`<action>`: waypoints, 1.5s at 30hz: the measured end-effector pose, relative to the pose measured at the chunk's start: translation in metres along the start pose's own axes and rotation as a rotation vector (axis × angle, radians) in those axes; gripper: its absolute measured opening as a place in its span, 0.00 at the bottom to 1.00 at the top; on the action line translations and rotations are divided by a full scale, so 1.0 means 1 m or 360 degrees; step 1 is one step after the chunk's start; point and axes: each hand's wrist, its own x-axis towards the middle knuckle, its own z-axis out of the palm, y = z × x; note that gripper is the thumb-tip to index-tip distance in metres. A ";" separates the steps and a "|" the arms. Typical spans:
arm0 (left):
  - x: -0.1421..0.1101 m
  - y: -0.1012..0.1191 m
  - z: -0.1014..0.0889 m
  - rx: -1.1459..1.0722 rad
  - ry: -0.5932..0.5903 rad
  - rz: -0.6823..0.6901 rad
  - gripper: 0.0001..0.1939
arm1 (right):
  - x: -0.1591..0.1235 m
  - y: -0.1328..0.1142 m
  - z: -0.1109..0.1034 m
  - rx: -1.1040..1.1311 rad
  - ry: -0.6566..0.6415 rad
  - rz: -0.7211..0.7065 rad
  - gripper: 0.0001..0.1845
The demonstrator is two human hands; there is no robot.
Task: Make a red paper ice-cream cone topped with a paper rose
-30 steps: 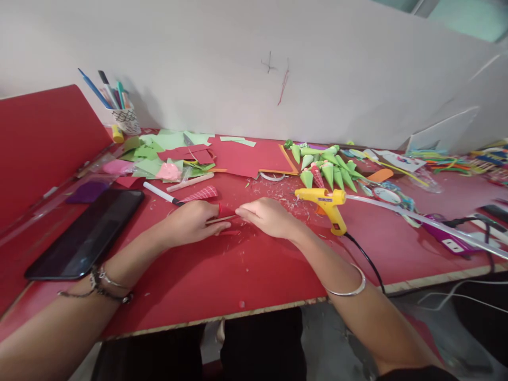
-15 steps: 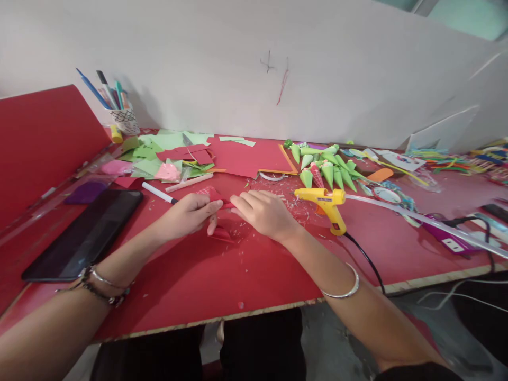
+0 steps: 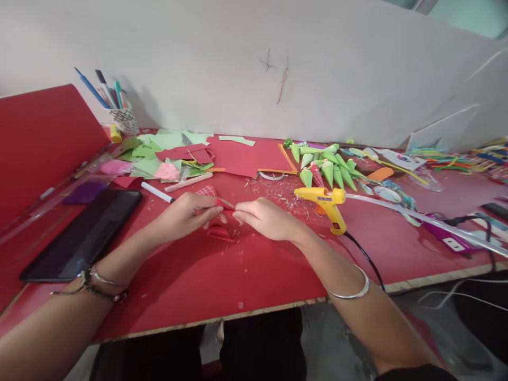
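Observation:
Between my hands is a small piece of red paper [image 3: 225,203], rolled narrow and mostly covered by the fingers. My left hand [image 3: 189,212] pinches its left end between thumb and fingers. From the other side, my right hand [image 3: 266,218] closes thumb against fingers on the right end. A red paper cone with a white grid pattern [image 3: 207,191] lies just behind my left hand. Below the fingers, a curled red paper piece [image 3: 220,233] rests on the red table [image 3: 190,286]. White shreds are scattered behind my right hand.
To the right lies a yellow glue gun [image 3: 325,201] with a long clear stick and black cord. Green paper cones [image 3: 327,169] are heaped behind it. At left are a black tablet [image 3: 83,238], a white pen [image 3: 156,191], paper scraps [image 3: 159,153] and a pen cup [image 3: 125,120].
My right hand has turned and lowered slightly, its thumb now showing along the paper. The left fingers have drawn in, uncovering more of the curled red piece below.

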 end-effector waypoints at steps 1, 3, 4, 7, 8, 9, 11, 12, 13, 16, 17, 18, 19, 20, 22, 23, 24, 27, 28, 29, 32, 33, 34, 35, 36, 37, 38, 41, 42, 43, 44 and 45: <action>0.000 0.001 0.000 -0.0011 -0.0004 0.0033 0.13 | -0.001 0.001 -0.002 0.0165 -0.0061 0.0000 0.16; 0.001 0.003 0.000 -0.0032 -0.0040 0.0092 0.12 | -0.002 0.002 -0.006 0.0460 -0.0228 0.0036 0.16; 0.001 0.005 0.000 -0.0040 -0.0063 0.0109 0.12 | -0.002 0.003 -0.007 0.0583 -0.0314 0.0062 0.16; 0.001 0.010 0.000 -0.0080 -0.0121 0.0085 0.09 | -0.003 0.007 -0.008 0.0834 -0.0497 0.0099 0.17; 0.001 0.011 0.000 -0.0096 -0.0125 0.0049 0.09 | -0.003 0.007 -0.007 0.0860 -0.0514 0.0087 0.17; 0.001 0.012 0.000 -0.0106 -0.0110 -0.0001 0.09 | -0.002 0.008 -0.006 0.0846 -0.0499 0.0069 0.18; 0.001 0.012 0.000 -0.0109 -0.0030 -0.0126 0.10 | 0.000 0.007 -0.001 0.0682 -0.0363 0.0019 0.18; 0.001 0.011 0.001 -0.0112 0.0033 -0.0194 0.11 | 0.002 0.007 0.002 0.0522 -0.0230 0.0001 0.17; 0.002 0.011 0.001 -0.0127 0.0093 -0.0260 0.11 | 0.003 0.006 0.005 0.0317 -0.0070 -0.0010 0.16; 0.004 0.011 0.002 -0.0263 0.0196 -0.0435 0.13 | 0.007 0.004 0.014 -0.0391 0.0320 -0.0052 0.13; 0.005 0.012 0.002 -0.0311 0.0209 -0.0476 0.13 | 0.007 0.003 0.015 -0.0594 0.0379 -0.0076 0.13; 0.005 0.013 0.002 -0.0346 0.0217 -0.0504 0.14 | 0.008 0.003 0.017 -0.0757 0.0406 -0.0106 0.14; 0.006 0.014 0.003 -0.0369 0.0223 -0.0517 0.14 | 0.007 0.002 0.017 -0.0877 0.0413 -0.0133 0.16; 0.006 0.015 0.003 -0.0377 0.0231 -0.0522 0.15 | 0.007 0.001 0.018 -0.0959 0.0413 -0.0147 0.17; 0.006 0.015 0.004 -0.0368 0.0249 -0.0505 0.16 | 0.006 0.000 0.018 -0.1014 0.0415 -0.0132 0.19; 0.006 0.016 0.004 -0.0353 0.0261 -0.0485 0.16 | 0.005 -0.001 0.019 -0.0993 0.0411 -0.0102 0.20; 0.006 0.015 0.004 -0.0328 0.0272 -0.0460 0.16 | 0.005 -0.001 0.019 -0.0945 0.0406 -0.0060 0.20; 0.005 0.013 0.003 -0.0233 0.0286 -0.0354 0.14 | 0.003 -0.004 0.017 -0.0624 0.0357 0.0042 0.18; 0.004 0.012 0.002 -0.0217 0.0275 -0.0316 0.14 | 0.003 -0.005 0.015 -0.0449 0.0324 0.0044 0.17; 0.003 0.012 0.002 -0.0222 0.0256 -0.0284 0.13 | 0.002 -0.006 0.014 -0.0239 0.0279 0.0036 0.16; 0.002 0.011 0.000 -0.0391 0.0168 -0.0262 0.09 | 0.001 -0.006 0.008 0.0553 0.0012 0.0032 0.16; 0.001 0.012 0.000 -0.0483 0.0132 -0.0270 0.08 | 0.001 -0.005 0.007 0.0828 -0.0120 0.0047 0.16; 0.001 0.014 0.000 -0.0580 0.0106 -0.0277 0.08 | 0.000 -0.004 0.006 0.1081 -0.0262 0.0060 0.16; 0.001 0.015 0.000 -0.0672 0.0097 -0.0280 0.08 | 0.000 -0.002 0.006 0.1298 -0.0396 0.0070 0.15; 0.001 0.016 0.001 -0.0752 0.0103 -0.0279 0.08 | 0.000 -0.001 0.006 0.1469 -0.0507 0.0074 0.15; 0.001 0.017 0.001 -0.0812 0.0125 -0.0275 0.09 | 0.000 -0.001 0.007 0.1588 -0.0586 0.0075 0.16; 0.001 0.018 0.001 -0.0846 0.0161 -0.0273 0.10 | 0.000 -0.001 0.008 0.1651 -0.0631 0.0071 0.16; 0.003 0.016 0.002 -0.0815 0.0278 -0.0287 0.14 | 0.002 -0.003 0.015 0.1467 -0.0431 0.0025 0.17; 0.004 0.015 0.003 -0.0774 0.0332 -0.0301 0.15 | 0.003 -0.005 0.018 0.1244 -0.0244 0.0013 0.16; 0.005 0.014 0.004 -0.0728 0.0397 -0.0318 0.16 | 0.003 -0.006 0.020 0.0947 -0.0027 0.0015 0.15; 0.006 0.013 0.005 -0.0684 0.0466 -0.0335 0.16 | 0.004 -0.007 0.022 0.0608 0.0183 0.0022 0.13; 0.007 0.012 0.007 -0.0644 0.0528 -0.0351 0.16 | 0.005 -0.008 0.024 0.0271 0.0356 0.0029 0.12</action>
